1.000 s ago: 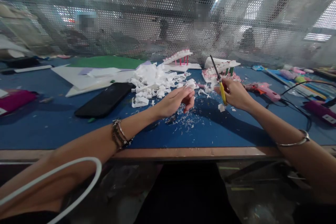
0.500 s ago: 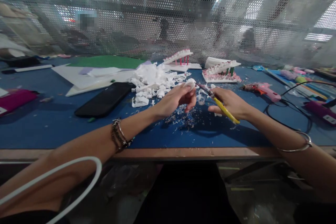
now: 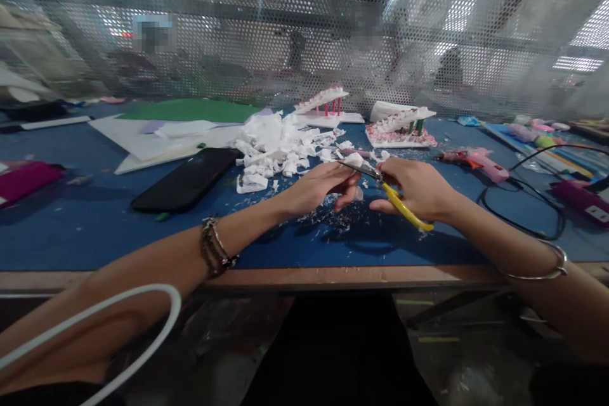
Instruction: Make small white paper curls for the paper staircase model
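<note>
My right hand (image 3: pixel 413 187) is closed round the yellow handles of a pair of scissors (image 3: pixel 404 209). Their dark blades point left, across the fingertips of my left hand (image 3: pixel 320 189). That hand is pinched on a small white piece (image 3: pixel 353 159), which shows just behind the blades; whether its material is paper or foam I cannot tell. Left of and behind the fingers lies a heap of white scraps (image 3: pixel 271 143). Fine shavings (image 3: pixel 335 222) are strewn on the blue table below both hands.
Two small white stepped models, one on pink posts (image 3: pixel 328 104) and one on green posts (image 3: pixel 399 130), stand at the back. A phone (image 3: pixel 188 181) lies left. At right are a pink glue gun (image 3: pixel 480 162) and its black cable (image 3: pixel 537 212). A white cable (image 3: pixel 157 288) loops over my left forearm.
The scissors have turned, and their blades now reach further left over the left fingertips. The white piece has shifted slightly right and down, partly behind the blades.
</note>
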Motion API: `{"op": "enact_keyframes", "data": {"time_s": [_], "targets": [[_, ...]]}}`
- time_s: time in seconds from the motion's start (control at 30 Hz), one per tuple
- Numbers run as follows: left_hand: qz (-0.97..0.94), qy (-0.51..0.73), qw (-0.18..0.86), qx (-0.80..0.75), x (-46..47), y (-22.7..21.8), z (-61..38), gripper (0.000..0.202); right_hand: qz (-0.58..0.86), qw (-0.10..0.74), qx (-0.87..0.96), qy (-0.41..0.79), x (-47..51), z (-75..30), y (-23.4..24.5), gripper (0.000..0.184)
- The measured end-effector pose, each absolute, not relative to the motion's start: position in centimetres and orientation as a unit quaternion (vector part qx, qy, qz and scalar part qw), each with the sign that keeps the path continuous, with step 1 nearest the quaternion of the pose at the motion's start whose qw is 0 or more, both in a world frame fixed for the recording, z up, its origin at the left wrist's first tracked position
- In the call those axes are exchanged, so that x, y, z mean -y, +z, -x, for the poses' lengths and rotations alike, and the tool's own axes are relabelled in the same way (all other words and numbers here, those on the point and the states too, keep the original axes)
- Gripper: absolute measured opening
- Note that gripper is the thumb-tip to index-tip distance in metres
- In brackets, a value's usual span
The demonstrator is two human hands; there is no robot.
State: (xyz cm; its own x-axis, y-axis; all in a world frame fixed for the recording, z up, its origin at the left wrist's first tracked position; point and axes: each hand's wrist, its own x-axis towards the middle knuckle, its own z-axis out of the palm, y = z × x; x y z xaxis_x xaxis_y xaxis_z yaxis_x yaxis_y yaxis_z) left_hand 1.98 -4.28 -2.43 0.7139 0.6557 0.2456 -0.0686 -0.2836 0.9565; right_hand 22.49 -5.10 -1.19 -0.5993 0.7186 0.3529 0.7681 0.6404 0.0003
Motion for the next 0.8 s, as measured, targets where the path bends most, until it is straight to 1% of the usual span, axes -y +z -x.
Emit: {"op": "enact_keyframes", "data": {"time_s": [0.17,0.37,0.67,0.73,0.8], "targets": [[-0.732,0.316,0.570,-0.200,4.02,-2.60,-1.73,0.026,0.430,0.143,0.884,-0.116,5.54,-22.51,-0.82,0.058],[-0.721,0.303,0.594,-0.188,3.94,-2.71,-1.57,0.027,0.432,0.143,0.881,-0.127,5.69,-22.72,-0.64,0.052],[-0.741,0.279,0.576,-0.202,3.42,-2.96,-1.52,0.027,0.465,0.100,0.862,-0.177,5.27,-23.03,-0.91,0.053],[-0.761,0.258,0.557,-0.209,3.40,-3.08,-1.57,0.027,0.459,0.101,0.865,-0.176,5.16,-23.03,-1.16,0.057],[-0.771,0.243,0.545,-0.221,3.48,-3.17,-1.69,0.024,0.450,0.105,0.871,-0.167,5.14,-22.95,-1.35,0.065]]}}
